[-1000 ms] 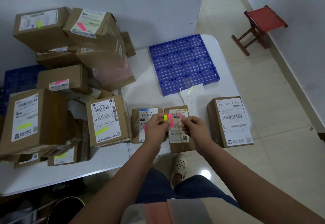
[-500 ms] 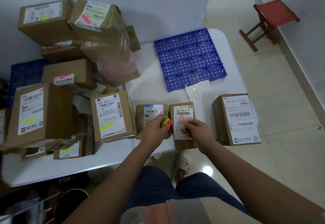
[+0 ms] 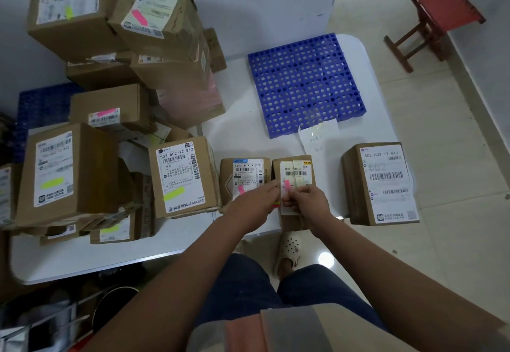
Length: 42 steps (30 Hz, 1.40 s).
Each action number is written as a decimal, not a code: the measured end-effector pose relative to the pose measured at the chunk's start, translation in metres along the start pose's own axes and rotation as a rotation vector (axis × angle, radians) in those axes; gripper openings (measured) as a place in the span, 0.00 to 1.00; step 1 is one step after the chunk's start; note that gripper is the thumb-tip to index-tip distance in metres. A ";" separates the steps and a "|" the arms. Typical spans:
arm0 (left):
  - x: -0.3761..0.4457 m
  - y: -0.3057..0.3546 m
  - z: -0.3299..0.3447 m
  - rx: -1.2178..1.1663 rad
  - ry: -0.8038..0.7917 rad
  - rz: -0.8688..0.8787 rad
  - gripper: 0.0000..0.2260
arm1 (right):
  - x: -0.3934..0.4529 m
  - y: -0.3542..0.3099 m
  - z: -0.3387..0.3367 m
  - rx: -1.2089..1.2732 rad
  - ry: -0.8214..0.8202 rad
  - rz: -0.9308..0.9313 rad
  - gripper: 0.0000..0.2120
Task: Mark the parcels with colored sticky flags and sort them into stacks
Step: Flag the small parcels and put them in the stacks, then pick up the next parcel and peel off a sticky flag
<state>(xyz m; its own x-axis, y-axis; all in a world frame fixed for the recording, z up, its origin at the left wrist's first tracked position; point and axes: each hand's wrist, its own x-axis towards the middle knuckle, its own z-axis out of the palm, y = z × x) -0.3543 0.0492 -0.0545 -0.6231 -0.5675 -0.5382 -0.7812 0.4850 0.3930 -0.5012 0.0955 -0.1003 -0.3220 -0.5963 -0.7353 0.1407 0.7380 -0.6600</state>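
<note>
At table's front edge: pink flag [image 3: 287,185] now stuck on the narrow parcel's [image 3: 293,186] label.
Right hand [image 3: 309,204] curls its fingers onto the label's lower part, just below the flag; half a second ago it still pinched the flag above the label. Left hand [image 3: 252,204] grips the flag pad [image 3: 276,204], now lower, touching the parcel's left side. Neighbouring small parcel [image 3: 242,179] to the left carries a pink flag too. Unflagged parcel [image 3: 382,184] sits at the table's front right corner, blue pallet [image 3: 305,84] behind. Flagged stacks fill the table's left.
</note>
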 end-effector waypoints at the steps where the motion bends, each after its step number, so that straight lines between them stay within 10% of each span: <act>1: 0.001 0.001 -0.002 0.059 -0.032 0.011 0.23 | -0.001 0.000 0.000 -0.005 -0.001 -0.001 0.15; 15: 0.020 0.017 -0.016 0.360 -0.302 0.058 0.38 | 0.002 0.001 -0.007 -0.039 -0.007 0.014 0.10; 21: 0.029 0.016 -0.010 0.321 -0.292 0.079 0.28 | -0.004 -0.005 -0.022 -0.163 0.134 -0.212 0.05; 27: 0.040 0.021 -0.019 0.061 -0.155 0.071 0.13 | 0.015 -0.008 -0.088 -0.594 0.479 -0.433 0.24; 35: 0.059 0.033 -0.021 -0.178 -0.034 0.071 0.05 | 0.028 0.012 -0.166 -1.044 0.419 -0.007 0.52; 42: 0.054 0.033 -0.024 -0.431 0.125 -0.036 0.04 | 0.022 0.013 -0.155 -0.766 0.514 -0.122 0.42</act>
<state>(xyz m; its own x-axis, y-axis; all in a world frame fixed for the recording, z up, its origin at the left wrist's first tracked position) -0.4145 0.0184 -0.0523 -0.5740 -0.6680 -0.4737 -0.7309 0.1570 0.6642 -0.6518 0.1411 -0.1009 -0.6952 -0.6049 -0.3883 -0.5185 0.7961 -0.3120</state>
